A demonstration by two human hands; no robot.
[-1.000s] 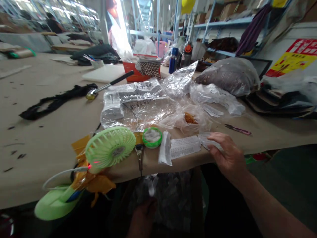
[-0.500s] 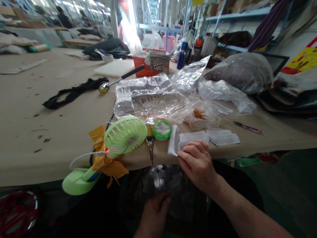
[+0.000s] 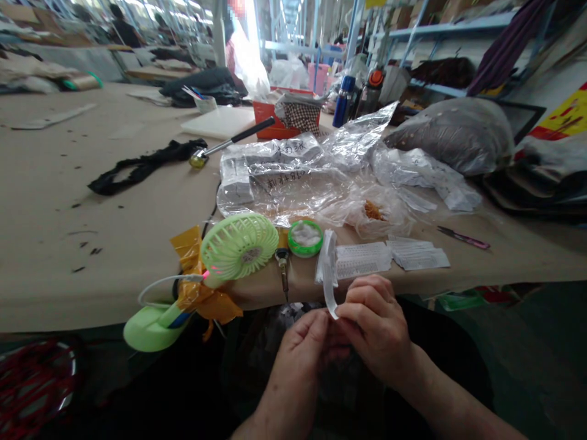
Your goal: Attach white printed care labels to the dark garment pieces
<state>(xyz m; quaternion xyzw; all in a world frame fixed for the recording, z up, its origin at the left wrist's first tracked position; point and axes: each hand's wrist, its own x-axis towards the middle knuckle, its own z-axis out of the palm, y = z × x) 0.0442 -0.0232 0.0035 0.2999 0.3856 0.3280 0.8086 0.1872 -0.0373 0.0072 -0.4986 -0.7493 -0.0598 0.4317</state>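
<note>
My right hand pinches the lower end of a white label strip just off the table's front edge. The strip's upper part lies along a small stack of white labels. Close beside it, my left hand is closed, thumb against curled fingers; whatever it may hold is hidden. Printed white labels lie flat beyond my right hand, with more labels to their right. A tool with a thin metal tip, like a soldering iron, points over the edge, near a green-rimmed round tin of white wadding.
A green fan is fixed at the edge with brown tape. Behind lie clear plastic bags, a hammer-like tool and black cloth. Thread snips lie at right. An orange box stands farther back.
My left hand has risen from below the edge to beside my right hand. My right hand has moved slightly down, drawing a white label strip off the stack. The view has shifted a little.
</note>
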